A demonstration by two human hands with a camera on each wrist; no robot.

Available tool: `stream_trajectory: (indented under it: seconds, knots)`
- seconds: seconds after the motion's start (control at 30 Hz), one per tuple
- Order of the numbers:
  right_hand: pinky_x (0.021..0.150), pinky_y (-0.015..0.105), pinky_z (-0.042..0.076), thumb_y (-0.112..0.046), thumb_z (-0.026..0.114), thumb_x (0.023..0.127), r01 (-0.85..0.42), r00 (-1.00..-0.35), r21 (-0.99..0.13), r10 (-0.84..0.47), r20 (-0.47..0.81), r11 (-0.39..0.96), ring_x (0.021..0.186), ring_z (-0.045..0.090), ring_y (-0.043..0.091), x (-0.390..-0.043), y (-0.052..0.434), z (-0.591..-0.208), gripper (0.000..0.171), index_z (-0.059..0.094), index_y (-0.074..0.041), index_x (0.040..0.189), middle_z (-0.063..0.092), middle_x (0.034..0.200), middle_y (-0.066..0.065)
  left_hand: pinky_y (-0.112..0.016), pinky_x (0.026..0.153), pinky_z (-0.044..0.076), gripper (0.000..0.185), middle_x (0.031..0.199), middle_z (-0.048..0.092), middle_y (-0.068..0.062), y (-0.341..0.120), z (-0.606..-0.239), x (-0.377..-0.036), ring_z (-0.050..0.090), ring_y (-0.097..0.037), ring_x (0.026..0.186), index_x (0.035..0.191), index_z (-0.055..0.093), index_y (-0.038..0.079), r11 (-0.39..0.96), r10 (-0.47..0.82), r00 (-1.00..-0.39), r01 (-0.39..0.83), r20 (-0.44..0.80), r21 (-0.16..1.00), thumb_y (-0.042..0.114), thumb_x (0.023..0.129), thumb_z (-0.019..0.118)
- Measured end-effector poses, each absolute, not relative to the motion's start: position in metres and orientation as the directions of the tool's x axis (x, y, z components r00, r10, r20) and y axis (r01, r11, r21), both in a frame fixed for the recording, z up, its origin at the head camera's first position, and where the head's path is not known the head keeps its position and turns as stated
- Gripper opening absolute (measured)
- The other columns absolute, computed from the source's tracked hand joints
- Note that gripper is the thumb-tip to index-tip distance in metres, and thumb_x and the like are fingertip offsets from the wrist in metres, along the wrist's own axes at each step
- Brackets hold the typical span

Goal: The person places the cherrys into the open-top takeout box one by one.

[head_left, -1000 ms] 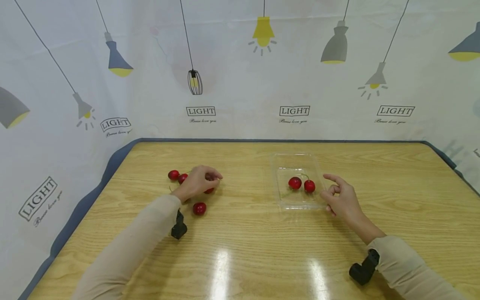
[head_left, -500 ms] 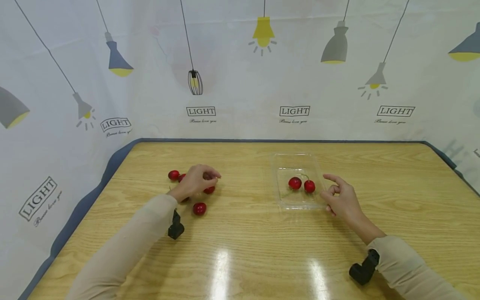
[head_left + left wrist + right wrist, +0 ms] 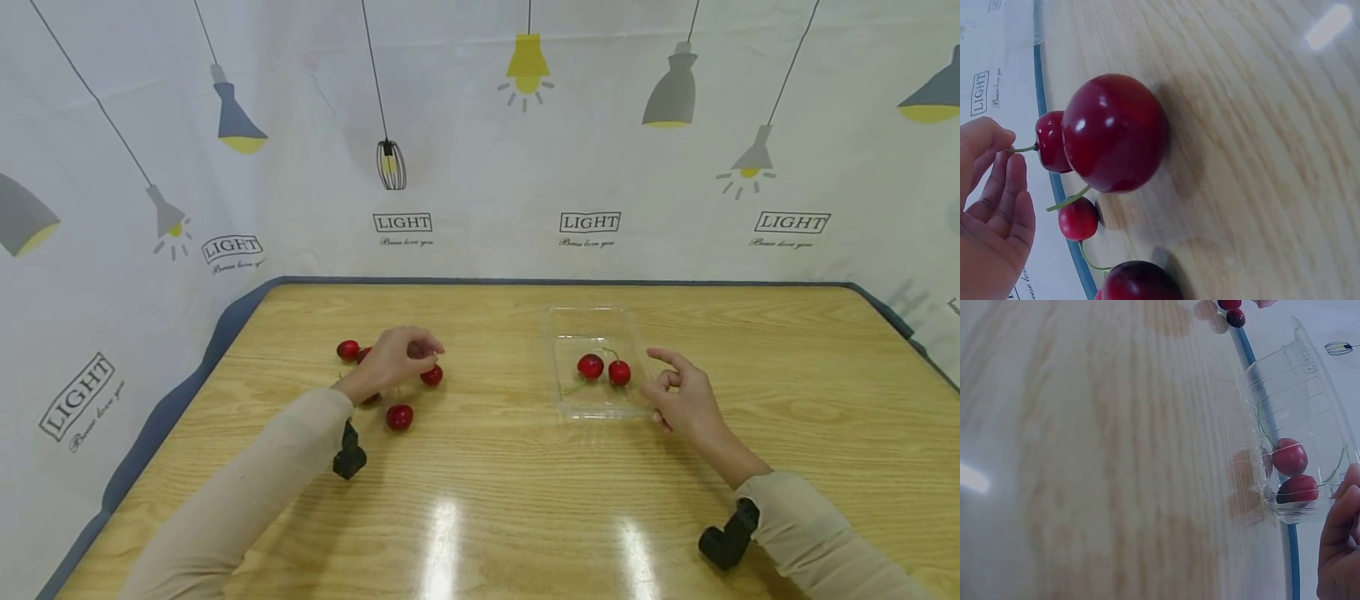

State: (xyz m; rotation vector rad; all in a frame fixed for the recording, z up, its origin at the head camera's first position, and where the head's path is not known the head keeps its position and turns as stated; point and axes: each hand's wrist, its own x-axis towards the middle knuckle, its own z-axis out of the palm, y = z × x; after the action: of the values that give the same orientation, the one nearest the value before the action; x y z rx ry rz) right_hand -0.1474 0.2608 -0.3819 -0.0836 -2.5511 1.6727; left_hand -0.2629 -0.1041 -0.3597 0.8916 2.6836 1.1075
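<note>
**A:** What's my left hand doing from where you sit?

**B:** On my feed, its fingertips are pinched on the thin green stem of a cherry, which hangs just right of the hand, low over the wooden table. The left wrist view shows the same: thumb and forefinger closed on the stem, the fruit dangling from it.

**A:** And the loose fruit around it?

**B:** One cherry on the table sits just in front of that hand (it fills the left wrist view, very close to the lens). A far-left cherry lies behind the hand, and another is partly hidden by the knuckles. I can't tell whether any of these touch each other.

**A:** My right hand?

**B:** It rests against the near right corner of the clear plastic tray, fingers loosely curled, forefinger stretched out, gripping nothing. In the right wrist view the fingers lie against the tray wall.

**A:** What's in the tray?

**B:** Two cherries side by side, stems up, seen also through the wall. The tray stands well apart from the left hand's cluster.
</note>
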Motion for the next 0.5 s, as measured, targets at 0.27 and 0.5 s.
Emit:
stream_trajectory:
  seconds: [0.27,0.5]
  knots:
    - [0.034,0.027,0.040,0.003,0.047,0.081,-0.009,-0.995,-0.915,0.091,0.049,0.403,0.038,0.045,0.011,-0.147,0.260,-0.382,0.054,0.031,0.003,0.133,0.042,0.060,0.004,-0.028,0.067,0.046,0.013,0.083,0.061,-0.005,-0.099,-0.352,-0.260,0.055,-0.015,0.075,0.092,0.064,-0.001,0.577,0.555,-0.820,0.498,0.136,0.647,0.003,0.081,0.058]
    - [0.035,0.027,0.040,0.003,0.047,0.082,-0.010,-0.995,-0.920,0.086,0.047,0.391,0.039,0.046,0.011,-0.147,0.261,-0.382,0.055,0.030,0.002,0.134,0.042,0.060,0.003,-0.028,0.067,0.047,0.012,0.083,0.062,-0.005,-0.095,-0.347,-0.261,0.056,-0.016,0.075,0.091,0.064,-0.001,0.571,0.566,-0.812,0.510,0.141,0.644,0.002,0.081,0.058]
